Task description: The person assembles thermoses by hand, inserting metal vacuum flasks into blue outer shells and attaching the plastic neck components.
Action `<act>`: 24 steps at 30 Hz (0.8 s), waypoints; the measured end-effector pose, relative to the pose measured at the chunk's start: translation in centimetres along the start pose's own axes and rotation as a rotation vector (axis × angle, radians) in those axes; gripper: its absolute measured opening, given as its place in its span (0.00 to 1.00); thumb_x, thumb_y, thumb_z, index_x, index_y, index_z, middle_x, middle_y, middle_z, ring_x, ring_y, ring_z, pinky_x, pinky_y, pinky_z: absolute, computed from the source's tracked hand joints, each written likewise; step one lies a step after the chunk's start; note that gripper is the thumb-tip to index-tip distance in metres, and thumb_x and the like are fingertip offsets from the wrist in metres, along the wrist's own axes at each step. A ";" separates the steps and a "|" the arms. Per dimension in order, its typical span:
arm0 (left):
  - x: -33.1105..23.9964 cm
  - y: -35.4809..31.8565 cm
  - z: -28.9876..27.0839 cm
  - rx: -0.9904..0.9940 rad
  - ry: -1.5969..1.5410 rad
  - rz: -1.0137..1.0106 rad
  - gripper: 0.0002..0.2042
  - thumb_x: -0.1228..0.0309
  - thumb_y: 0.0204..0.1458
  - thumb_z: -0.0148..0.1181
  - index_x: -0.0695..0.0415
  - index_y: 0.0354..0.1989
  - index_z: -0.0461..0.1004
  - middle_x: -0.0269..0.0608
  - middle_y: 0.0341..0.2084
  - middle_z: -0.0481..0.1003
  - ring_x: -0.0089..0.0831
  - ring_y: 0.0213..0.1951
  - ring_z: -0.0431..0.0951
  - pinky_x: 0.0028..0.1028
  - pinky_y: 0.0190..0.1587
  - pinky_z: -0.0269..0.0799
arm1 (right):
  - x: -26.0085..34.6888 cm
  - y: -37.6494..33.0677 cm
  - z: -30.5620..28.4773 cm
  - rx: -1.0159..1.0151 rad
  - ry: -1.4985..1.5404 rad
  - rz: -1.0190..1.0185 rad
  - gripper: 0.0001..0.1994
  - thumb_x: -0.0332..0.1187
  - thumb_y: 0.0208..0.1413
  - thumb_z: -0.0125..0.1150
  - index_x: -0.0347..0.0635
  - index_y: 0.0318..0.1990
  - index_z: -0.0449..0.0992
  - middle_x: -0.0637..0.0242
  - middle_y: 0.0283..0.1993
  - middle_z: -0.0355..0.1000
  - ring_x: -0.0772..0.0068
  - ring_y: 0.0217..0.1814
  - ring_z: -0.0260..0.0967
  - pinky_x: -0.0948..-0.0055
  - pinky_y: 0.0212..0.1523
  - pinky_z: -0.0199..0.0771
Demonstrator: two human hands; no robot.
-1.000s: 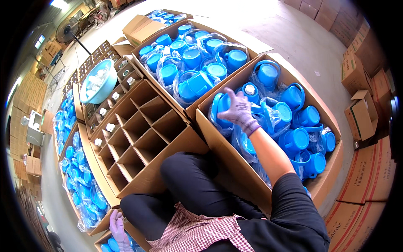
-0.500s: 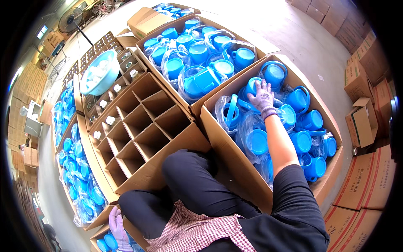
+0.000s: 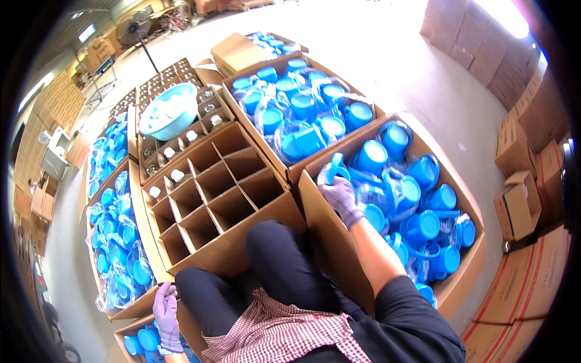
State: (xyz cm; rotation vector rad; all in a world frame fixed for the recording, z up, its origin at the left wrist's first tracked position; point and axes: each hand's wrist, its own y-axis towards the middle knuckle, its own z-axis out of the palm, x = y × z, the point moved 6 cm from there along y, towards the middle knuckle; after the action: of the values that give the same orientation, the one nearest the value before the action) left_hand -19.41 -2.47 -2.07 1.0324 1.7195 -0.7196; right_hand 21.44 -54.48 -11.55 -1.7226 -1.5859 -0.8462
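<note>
— So, from the head view, what do I have in the right hand (image 3: 341, 196)?

— A blue plastic mug in a clear bag (image 3: 334, 171). My gloved fingers are curled shut around it, and it sits just above the near-left corner of the right-hand carton (image 3: 466, 266), the one packed with the same bagged blue mugs.

— How do I expect it to handle?

— Light, I judge; it looks like thin moulded plastic, stiff enough to keep its shape. The bag is the nuisance: the film looks slick and loose, so it may slide over the mug. I'd grip through the film on the handle or the rim, not on slack plastic. It doesn't look fragile.

— And the left hand (image 3: 166, 314)?

— Far to the left of that carton, low by my knee, in a purple glove. It rests at the edge of a smaller box of blue pieces (image 3: 142, 339); the fingers are loosely extended, and I see nothing gripped in them.

— What lies between?

— Left of the carton, touching it, is the divided cardboard box (image 3: 212, 199), its near cells bare. Beyond it stands a pale blue basin (image 3: 166, 112).
</note>
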 end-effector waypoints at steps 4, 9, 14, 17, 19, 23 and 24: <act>0.7 -2.0 -2.1 -0.044 -0.032 0.036 0.20 0.71 0.67 0.58 0.64 0.65 0.71 0.41 0.54 0.78 0.28 0.54 0.77 0.28 0.62 0.72 | 12.7 -3.5 -9.6 0.070 0.111 -0.307 0.14 0.40 0.52 0.72 0.37 0.35 0.84 0.69 0.29 0.80 0.79 0.31 0.76 0.73 0.34 0.75; -4.7 -0.3 -0.5 -0.001 -0.063 0.197 0.20 0.73 0.64 0.60 0.63 0.63 0.73 0.38 0.52 0.78 0.25 0.52 0.78 0.26 0.57 0.74 | 32.8 -13.0 -20.9 0.369 0.282 -0.542 0.10 0.36 0.51 0.70 0.37 0.31 0.82 0.70 0.27 0.76 0.78 0.29 0.72 0.76 0.32 0.71; -17.8 -0.6 5.2 0.090 -0.096 0.535 0.35 0.51 0.58 0.71 0.63 0.65 0.71 0.46 0.56 0.76 0.37 0.57 0.78 0.34 0.63 0.72 | 45.2 -21.4 -24.5 0.585 0.271 -0.597 0.07 0.29 0.45 0.66 0.35 0.31 0.79 0.67 0.26 0.74 0.77 0.25 0.72 0.77 0.29 0.70; -23.5 -2.9 7.0 0.110 -0.145 0.728 0.59 0.42 0.41 0.80 0.57 0.78 0.53 0.47 0.72 0.59 0.42 0.72 0.61 0.45 0.69 0.63 | 49.3 -23.5 -25.0 0.663 0.173 -0.891 0.06 0.24 0.47 0.62 0.34 0.34 0.77 0.68 0.26 0.73 0.77 0.27 0.72 0.74 0.30 0.72; -24.6 -4.4 7.1 0.032 -0.127 0.859 0.74 0.35 0.29 0.82 0.58 0.81 0.39 0.53 0.76 0.49 0.51 0.75 0.53 0.48 0.72 0.57 | 51.1 -24.3 -22.2 0.796 0.049 -0.804 0.06 0.28 0.47 0.66 0.37 0.31 0.78 0.69 0.27 0.73 0.79 0.28 0.72 0.76 0.33 0.74; -20.0 -7.2 7.8 0.031 -0.259 0.700 0.71 0.35 0.35 0.80 0.61 0.79 0.39 0.59 0.73 0.50 0.53 0.73 0.55 0.52 0.72 0.56 | 48.4 -25.9 -14.5 0.773 -0.202 -1.196 0.11 0.30 0.50 0.70 0.40 0.41 0.81 0.66 0.36 0.77 0.72 0.36 0.77 0.70 0.40 0.78; -16.9 -7.6 8.6 0.051 -0.278 0.623 0.70 0.35 0.36 0.79 0.61 0.79 0.40 0.58 0.72 0.51 0.53 0.73 0.56 0.52 0.72 0.56 | 47.0 -27.7 -12.4 0.765 -0.146 -1.364 0.10 0.29 0.50 0.69 0.42 0.42 0.81 0.65 0.40 0.77 0.68 0.37 0.78 0.69 0.40 0.78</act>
State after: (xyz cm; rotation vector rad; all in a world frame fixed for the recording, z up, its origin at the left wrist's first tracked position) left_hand -19.53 -18.38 10.72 1.3431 1.0574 -0.4709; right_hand -3.56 -35.18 34.62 -0.0115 -2.6656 -0.4809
